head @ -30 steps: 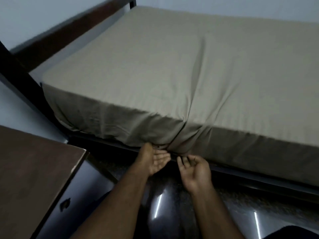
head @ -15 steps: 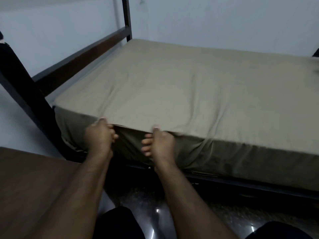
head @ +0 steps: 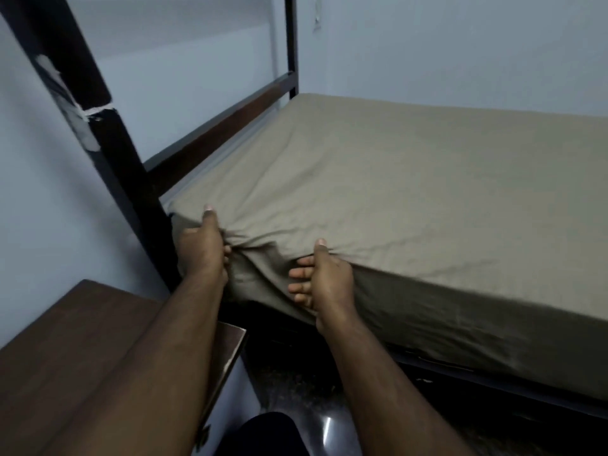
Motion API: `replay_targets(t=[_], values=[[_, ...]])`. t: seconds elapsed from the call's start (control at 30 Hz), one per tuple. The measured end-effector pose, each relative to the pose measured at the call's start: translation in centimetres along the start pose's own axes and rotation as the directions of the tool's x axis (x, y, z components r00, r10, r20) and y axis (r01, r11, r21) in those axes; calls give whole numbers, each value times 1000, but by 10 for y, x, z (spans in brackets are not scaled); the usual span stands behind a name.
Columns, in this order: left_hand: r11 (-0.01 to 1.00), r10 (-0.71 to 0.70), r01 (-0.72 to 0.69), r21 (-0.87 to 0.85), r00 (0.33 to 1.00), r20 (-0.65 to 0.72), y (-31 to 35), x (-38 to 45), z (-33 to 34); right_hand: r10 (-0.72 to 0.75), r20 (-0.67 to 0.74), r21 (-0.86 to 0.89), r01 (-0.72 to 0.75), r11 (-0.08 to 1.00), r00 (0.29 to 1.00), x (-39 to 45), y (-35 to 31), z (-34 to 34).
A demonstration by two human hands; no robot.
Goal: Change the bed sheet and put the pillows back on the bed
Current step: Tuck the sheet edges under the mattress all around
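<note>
An olive-grey bed sheet (head: 411,199) covers the mattress and lies mostly smooth. At the near left corner my left hand (head: 202,248) grips the sheet, thumb on top and fingers curled into bunched folds. A little to its right, my right hand (head: 325,278) rests on the mattress edge. Its thumb presses on the top and its spread, fairly straight fingers lie against the sheet on the side. No pillow is in view.
A dark wooden bedpost (head: 108,149) and headboard rail (head: 230,120) stand against the pale blue wall on the left. A brown wooden side table (head: 82,350) sits at the lower left, close to the bed corner. The dark bed frame rail (head: 493,386) runs below the mattress above a glossy dark floor (head: 296,383).
Both hands rose from under the mattress's lower edge to its top edge, then moved left to the corner by the bedpost. The long crease across the sheet is gone.
</note>
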State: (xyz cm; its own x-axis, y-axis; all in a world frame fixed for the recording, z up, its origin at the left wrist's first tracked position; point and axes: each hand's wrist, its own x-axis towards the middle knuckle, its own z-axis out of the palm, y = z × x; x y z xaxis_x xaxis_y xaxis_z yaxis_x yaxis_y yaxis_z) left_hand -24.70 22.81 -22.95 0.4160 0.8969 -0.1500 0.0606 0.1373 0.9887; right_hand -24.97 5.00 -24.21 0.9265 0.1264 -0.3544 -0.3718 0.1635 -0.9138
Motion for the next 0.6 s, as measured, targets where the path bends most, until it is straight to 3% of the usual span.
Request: replay_targets(t=[0.13, 0.2, 0.37, 0.5, 0.6], values=[[988, 74, -69, 139, 997, -32, 8, 26, -14, -36, -61, 80, 41, 996, 997, 3, 2, 12], [994, 67, -56, 93, 990, -127, 5, 40, -30, -53, -42, 108, 57, 993, 998, 0, 8, 10], [982, -22, -5, -191, 990, -140, -5, 51, -31, -101, 34, 167, 94, 981, 994, -3, 20, 8], [990, -15, -11, -138, 983, -185, -27, 41, -25, -44, 59, 123, 37, 992, 997, -8, 39, -10], [985, 18, -58, -163, 971, -238, -51, 12, -9, 112, -72, 176, -98, 979, 991, -11, 68, -42]])
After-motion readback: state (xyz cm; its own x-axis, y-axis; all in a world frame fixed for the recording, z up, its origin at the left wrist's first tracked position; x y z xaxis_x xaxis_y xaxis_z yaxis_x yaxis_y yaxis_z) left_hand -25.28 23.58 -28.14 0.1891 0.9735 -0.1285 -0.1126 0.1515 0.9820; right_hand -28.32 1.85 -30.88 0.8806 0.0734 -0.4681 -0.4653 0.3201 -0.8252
